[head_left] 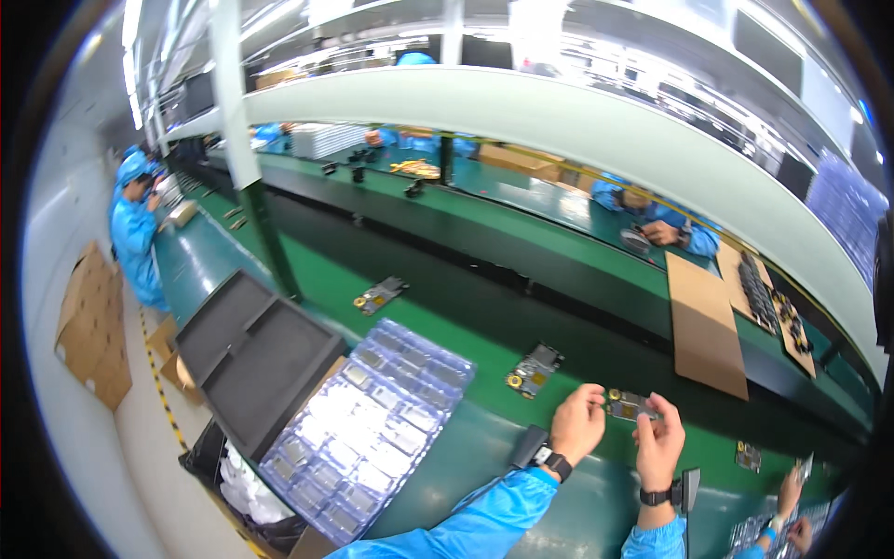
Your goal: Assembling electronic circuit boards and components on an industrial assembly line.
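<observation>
While held: left hand (577,424) and right hand (659,440) pinch a circuit board (633,405).
Beside: apparently part-filled blister tray (372,424) on green surface (484,466).

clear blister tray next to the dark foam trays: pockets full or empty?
Mostly full. The clear blister tray shows a pale or grey rectangular part in nearly every visible pocket; glare on the middle rows hides a few, so those I cannot tell.

Bright blue sleeves (484,522), a black wristwatch (551,460) on each wrist
</observation>
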The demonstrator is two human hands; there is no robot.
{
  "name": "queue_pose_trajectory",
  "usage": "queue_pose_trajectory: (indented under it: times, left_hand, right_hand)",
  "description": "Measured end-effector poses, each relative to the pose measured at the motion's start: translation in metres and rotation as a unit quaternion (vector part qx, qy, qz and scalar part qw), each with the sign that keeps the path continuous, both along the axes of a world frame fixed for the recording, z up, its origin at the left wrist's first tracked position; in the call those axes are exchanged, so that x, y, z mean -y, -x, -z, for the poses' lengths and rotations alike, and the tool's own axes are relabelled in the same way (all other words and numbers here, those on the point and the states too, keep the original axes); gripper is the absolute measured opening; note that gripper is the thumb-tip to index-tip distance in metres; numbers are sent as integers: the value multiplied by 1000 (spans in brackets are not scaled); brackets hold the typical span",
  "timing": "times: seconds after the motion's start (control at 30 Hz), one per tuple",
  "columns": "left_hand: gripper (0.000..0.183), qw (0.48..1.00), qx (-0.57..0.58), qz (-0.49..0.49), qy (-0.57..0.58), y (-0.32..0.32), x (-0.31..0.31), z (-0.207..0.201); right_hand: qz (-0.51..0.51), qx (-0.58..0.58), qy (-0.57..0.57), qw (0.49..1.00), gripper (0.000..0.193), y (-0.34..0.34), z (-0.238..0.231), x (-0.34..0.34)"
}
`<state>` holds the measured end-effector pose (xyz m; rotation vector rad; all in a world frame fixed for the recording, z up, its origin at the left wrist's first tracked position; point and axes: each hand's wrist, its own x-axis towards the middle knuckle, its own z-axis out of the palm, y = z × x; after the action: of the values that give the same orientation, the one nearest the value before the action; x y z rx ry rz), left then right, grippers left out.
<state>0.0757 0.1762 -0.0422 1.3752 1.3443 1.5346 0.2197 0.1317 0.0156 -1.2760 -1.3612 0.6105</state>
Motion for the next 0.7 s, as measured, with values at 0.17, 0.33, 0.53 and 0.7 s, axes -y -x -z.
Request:
queue_pose_trajectory:
  times: [0.17, 0.33, 0.53, 0.7]
  left_hand:
    - [27, 1000, 8, -4, -4, 2, 0, 3]
    - [26, 997, 61, 39, 42, -5, -4, 1]
    - [24, 995, 97, 30, -26, -6, 2, -7]
    - [27, 993, 105, 34, -38, 2, 6, -1]
  right_hand:
    - [-116, 111, -92, 983, 32, 62, -22, 40]
    - [-183, 205, -168, 947, 28, 121, -51, 78]
    - [-337, 265, -245, 869, 25, 215, -92, 99]
    - [-402, 305, -237, 830, 23, 305, -97, 66]
